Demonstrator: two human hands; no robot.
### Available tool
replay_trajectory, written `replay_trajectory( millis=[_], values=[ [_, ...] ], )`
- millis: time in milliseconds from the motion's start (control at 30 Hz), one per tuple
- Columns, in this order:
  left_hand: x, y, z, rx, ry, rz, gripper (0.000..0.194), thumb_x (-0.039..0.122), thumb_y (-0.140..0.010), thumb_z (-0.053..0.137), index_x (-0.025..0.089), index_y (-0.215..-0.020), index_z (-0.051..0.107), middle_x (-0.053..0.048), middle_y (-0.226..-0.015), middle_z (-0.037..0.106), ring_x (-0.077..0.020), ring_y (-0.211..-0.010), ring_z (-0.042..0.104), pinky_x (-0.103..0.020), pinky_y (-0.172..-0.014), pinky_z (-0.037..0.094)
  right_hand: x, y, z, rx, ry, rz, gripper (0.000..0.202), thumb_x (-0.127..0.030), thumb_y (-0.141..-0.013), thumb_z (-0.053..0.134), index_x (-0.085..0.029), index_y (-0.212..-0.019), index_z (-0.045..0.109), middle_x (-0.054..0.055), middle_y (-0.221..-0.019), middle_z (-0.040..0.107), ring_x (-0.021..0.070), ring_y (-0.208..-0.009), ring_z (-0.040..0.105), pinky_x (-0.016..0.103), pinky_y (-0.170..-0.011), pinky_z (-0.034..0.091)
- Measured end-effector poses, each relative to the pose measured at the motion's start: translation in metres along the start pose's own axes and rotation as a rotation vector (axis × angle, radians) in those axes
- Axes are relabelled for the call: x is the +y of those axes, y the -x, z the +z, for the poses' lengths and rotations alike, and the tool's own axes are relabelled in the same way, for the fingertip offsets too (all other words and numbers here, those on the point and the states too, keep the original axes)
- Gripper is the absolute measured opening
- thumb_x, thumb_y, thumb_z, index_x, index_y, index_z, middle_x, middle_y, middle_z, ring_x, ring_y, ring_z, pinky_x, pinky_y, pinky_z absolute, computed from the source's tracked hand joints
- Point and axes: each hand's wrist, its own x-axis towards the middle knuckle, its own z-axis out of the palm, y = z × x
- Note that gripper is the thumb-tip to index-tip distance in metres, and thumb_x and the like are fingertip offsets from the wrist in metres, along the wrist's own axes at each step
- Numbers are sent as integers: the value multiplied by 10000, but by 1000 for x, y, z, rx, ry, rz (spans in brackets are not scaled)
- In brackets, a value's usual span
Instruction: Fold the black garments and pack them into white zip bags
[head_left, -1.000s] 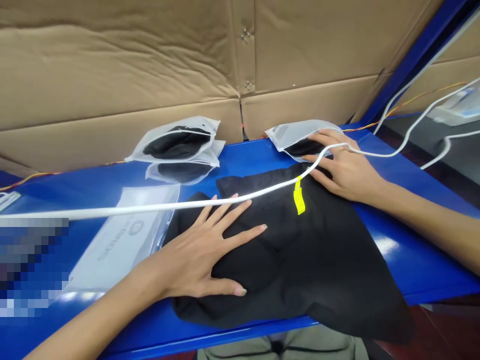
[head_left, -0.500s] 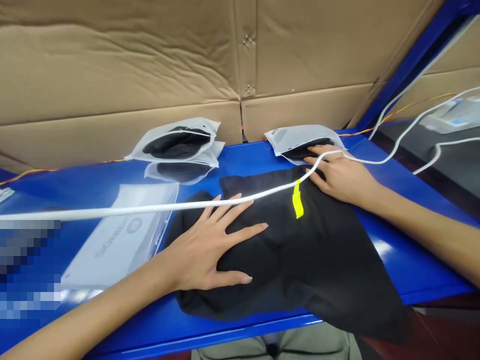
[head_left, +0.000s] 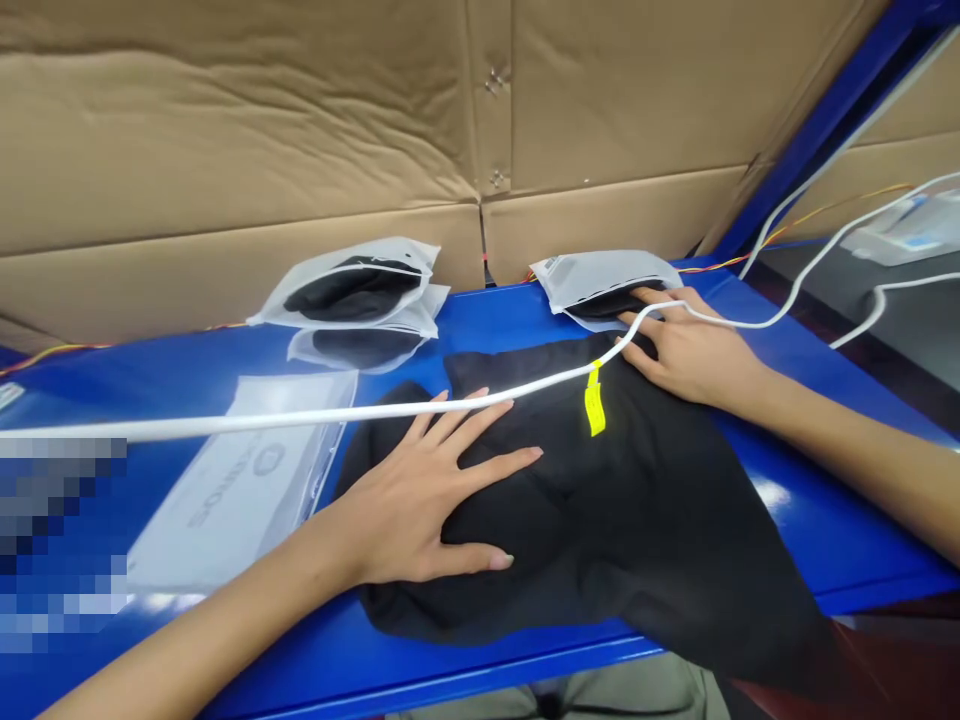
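Observation:
A black cloth [head_left: 622, 500] lies spread over the blue table, and its lower right part hangs past the front edge. My left hand [head_left: 427, 490] rests flat on its left part with the fingers spread. At the cloth's upper right edge is my right hand [head_left: 682, 345], fingers apart, some fingertips at the mouth of a white pouch [head_left: 592, 270] with black material inside. The right fingertips are partly hidden. A white cable [head_left: 375, 410] passes in front of both hands, with a yellow tag [head_left: 595, 405] hanging from it.
Two more white pouches with black contents, an upper one [head_left: 315, 272] and a lower one [head_left: 300, 345], lie at the back left. A flat, printed translucent bag [head_left: 225, 500] is on the blue table [head_left: 480, 315] at left. Brown cardboard [head_left: 637, 90] stands behind.
My right hand has shifted slightly right at the pouch. My left hand and the cloth under it have moved a little to the right.

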Motion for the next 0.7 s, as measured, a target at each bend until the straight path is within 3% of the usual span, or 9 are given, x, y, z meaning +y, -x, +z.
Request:
replay_trajectory(
  millis=[133, 367, 533, 700],
  values=[
    [0, 1, -1, -9, -27, -5, 862, 713, -951, 673, 388, -1686, 362, -163, -1807, 193, -517, -1646, 177, -824, -1239, 206, 1, -2, 1, 7, -15, 17, 549, -495, -1076, 386, -119, -1297, 720, 216, -1470, 655, 435, -1362, 569, 592, -1138, 478],
    [0, 3, 0, 8, -26, 3, 858, 714, -948, 677, 393, -1682, 370, -158, -1805, 204, -517, -1641, 197, -817, -1237, 229, 0, -6, -4, 150, -194, 54, 456, -400, -1093, 411, -205, -1406, 680, 117, -1569, 617, 383, -1391, 596, 598, -1180, 444],
    [-1, 2, 0, 10, -36, 14, 861, 698, -943, 692, 385, -1681, 377, -168, -1803, 202, -521, -1636, 211, -836, -1234, 190, 2, -10, -8, 264, -326, 71, 348, -395, -1065, 521, -246, -1291, 741, 117, -1392, 743, 369, -1331, 666, 617, -1164, 472],
    [0, 2, -3, -2, -38, 37, 853, 686, -949, 690, 372, -1680, 383, -180, -1798, 210, -531, -1630, 222, -851, -1222, 191, 8, -12, -5, 244, -322, 40, 387, -370, -953, 646, -217, -1301, 717, 141, -1363, 748, 380, -1291, 682, 615, -1144, 498]
  ],
)
